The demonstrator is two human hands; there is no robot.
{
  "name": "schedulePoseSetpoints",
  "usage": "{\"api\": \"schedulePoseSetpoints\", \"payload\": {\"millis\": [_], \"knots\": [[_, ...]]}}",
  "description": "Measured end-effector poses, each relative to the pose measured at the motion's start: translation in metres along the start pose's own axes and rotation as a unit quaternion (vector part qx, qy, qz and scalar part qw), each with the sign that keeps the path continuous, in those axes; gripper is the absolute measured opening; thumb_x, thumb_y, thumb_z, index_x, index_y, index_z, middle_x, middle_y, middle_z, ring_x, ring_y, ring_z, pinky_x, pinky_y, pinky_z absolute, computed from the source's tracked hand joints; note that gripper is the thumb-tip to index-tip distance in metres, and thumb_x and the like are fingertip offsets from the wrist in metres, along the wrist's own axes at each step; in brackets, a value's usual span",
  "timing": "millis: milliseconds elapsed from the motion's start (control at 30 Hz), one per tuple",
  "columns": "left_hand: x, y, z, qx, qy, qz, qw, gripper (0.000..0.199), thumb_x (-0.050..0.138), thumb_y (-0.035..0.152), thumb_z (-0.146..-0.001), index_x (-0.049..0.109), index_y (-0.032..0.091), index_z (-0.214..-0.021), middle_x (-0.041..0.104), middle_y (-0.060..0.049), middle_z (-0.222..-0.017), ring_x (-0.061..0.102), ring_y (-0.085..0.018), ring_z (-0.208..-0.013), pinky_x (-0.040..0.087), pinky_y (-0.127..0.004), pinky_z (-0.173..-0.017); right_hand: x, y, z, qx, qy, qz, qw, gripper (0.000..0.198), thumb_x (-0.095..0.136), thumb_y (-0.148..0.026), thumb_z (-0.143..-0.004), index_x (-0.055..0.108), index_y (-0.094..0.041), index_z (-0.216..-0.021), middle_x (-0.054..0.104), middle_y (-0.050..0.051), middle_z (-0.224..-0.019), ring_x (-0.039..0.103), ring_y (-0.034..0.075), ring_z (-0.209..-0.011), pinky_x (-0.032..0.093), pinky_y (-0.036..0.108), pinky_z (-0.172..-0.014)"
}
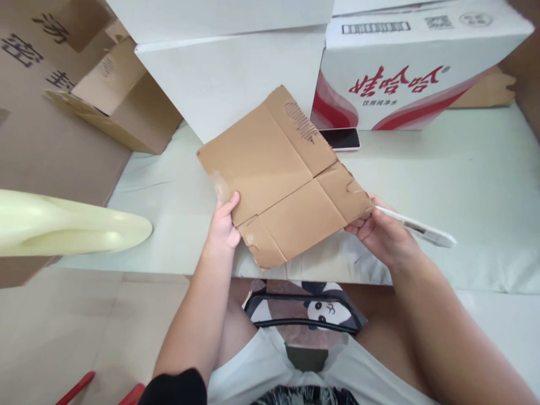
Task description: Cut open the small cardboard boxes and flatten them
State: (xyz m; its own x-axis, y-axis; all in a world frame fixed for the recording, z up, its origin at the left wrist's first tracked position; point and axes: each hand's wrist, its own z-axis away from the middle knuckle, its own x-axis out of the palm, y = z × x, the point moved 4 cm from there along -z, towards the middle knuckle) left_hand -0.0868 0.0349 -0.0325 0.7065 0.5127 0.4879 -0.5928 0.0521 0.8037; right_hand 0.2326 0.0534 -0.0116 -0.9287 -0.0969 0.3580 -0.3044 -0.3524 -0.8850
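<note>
A creased brown cardboard sheet (pixel 278 174) is held up at a slant over the pale table, its edges rough and its fold lines showing. My left hand (pixel 224 222) pinches its left lower edge, thumb on top and fingers underneath. At the right corner, my right hand (pixel 382 230) grips the sheet, with part of its fingers hidden below the cardboard. A slim white tool (pixel 428 232), like a utility knife, sticks out to the right from that same hand. Its near end is hidden by the fingers. Behind the sheet's right edge lies a phone-like device (pixel 342 138), partly covered.
White boxes (pixel 236 73) and a red-and-white water carton (pixel 392 90) stand along the back of the table (pixel 476 180). Brown cardboard boxes (pixel 135 107) are at the left. A pale yellow rounded object (pixel 76 225) juts in from the left edge.
</note>
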Motion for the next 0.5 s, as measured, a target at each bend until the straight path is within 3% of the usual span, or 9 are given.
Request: {"api": "schedulePoseSetpoints", "payload": {"millis": [200, 300, 400, 500], "knots": [[0.018, -0.009, 0.004, -0.015, -0.034, 0.007, 0.999, 0.032, 0.085, 0.027, -0.081, 0.071, 0.021, -0.109, 0.08, -0.007, -0.116, 0.075, -0.03, -0.119, 0.061, -0.044, -0.109, 0.018, 0.011, -0.006, -0.002, 0.03, -0.007, 1.0, 0.047, 0.093, -0.049, -0.057, 0.065, -0.027, -0.088, 0.07, -0.002, -0.079, 0.066, 0.017, -0.068, 0.056, 0.03, -0.059], [0.027, -0.011, 0.005, -0.017, -0.048, -0.002, 0.999, 0.037, 0.086, 0.028, -0.08, 0.07, 0.024, -0.113, 0.08, -0.005, -0.118, 0.076, -0.027, -0.116, 0.062, -0.04, -0.105, 0.025, 0.021, -0.01, 0.019, 0.056, -0.012, 0.998, 0.05, 0.096, -0.046, -0.055, 0.063, -0.024, -0.086, 0.067, -0.005, -0.071, 0.05, 0.008, -0.049, 0.04, 0.02, -0.042], [0.031, -0.01, 0.002, -0.031, -0.063, -0.002, 0.998, 0.031, 0.081, 0.026, -0.082, 0.07, 0.024, -0.111, 0.081, -0.004, -0.109, 0.078, -0.023, -0.104, 0.065, -0.034, -0.095, 0.021, 0.02, -0.011, 0.009, 0.085, -0.01, 0.996, 0.053, 0.096, -0.052, -0.054, 0.061, -0.022, -0.079, 0.059, -0.007, -0.057, 0.038, 0.004, -0.037, 0.026, 0.018, -0.034], [0.035, -0.008, -0.001, -0.083, -0.107, 0.004, 0.991, 0.022, 0.072, 0.038, -0.085, 0.07, 0.024, -0.102, 0.08, -0.002, -0.093, 0.079, -0.02, -0.082, 0.066, -0.033, -0.079, 0.003, 0.001, -0.002, -0.037, 0.138, -0.013, 0.99, 0.059, 0.095, -0.06, -0.052, 0.055, -0.024, -0.076, 0.047, -0.011, -0.048, 0.037, 0.005, -0.033, 0.026, 0.018, -0.031]]}}
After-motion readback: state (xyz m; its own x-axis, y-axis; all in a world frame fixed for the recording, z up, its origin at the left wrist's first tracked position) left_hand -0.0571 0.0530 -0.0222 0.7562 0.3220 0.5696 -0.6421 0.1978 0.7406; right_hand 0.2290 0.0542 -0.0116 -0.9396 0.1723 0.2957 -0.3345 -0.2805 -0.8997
